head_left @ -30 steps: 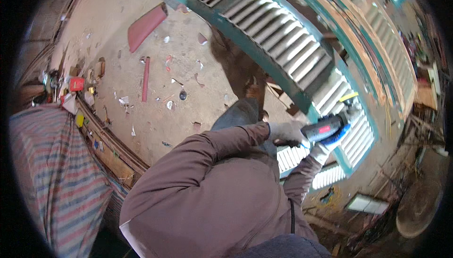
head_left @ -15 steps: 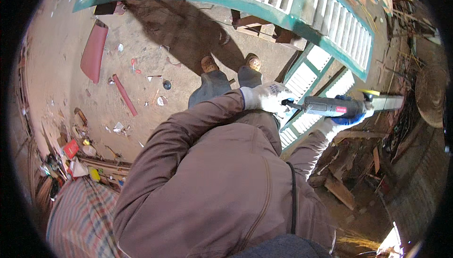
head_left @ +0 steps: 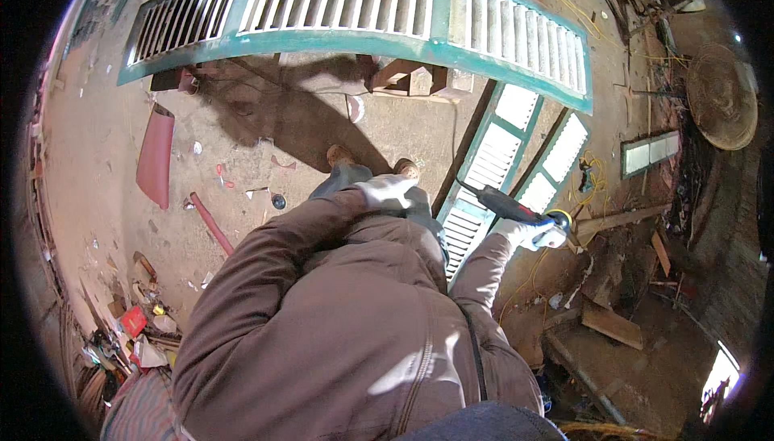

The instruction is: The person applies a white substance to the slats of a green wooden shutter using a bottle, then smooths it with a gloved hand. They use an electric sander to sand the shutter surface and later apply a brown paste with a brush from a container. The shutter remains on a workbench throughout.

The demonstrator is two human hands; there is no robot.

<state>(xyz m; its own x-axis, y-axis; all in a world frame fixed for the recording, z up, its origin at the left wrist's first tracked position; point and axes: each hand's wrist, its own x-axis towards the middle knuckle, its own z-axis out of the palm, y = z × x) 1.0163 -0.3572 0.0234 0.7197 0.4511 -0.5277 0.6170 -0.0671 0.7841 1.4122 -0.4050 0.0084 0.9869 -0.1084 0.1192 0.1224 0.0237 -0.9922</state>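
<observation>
A black angle grinder (head_left: 508,202) with a yellow-edged disc at its head is in my right hand (head_left: 532,233), which wears a white and blue glove closed around the head end. The grinder's dark cord leaves its other end, over the slats of a green-framed louvred shutter (head_left: 493,151). My left hand (head_left: 389,191), in a white glove, is over my thigh with its fingers stretched out and apart from the grinder. Bright light washes out its finger detail. A long green louvred shutter (head_left: 339,2) with pale slats lies raised in front of me on wooden supports (head_left: 419,78).
Another louvred panel (head_left: 556,163) lies to the right, near a coiled yellow cord (head_left: 592,175). A red curved sheet (head_left: 155,155) and a red tube (head_left: 211,223) lie on the littered floor at left. A round woven basket (head_left: 721,96) stands far right, with wood scraps (head_left: 613,322) below.
My left hand has come off the grinder and moved left. The right hand has drawn the grinder left and lower, tilting it. My view has shifted, showing more of the long shutter.
</observation>
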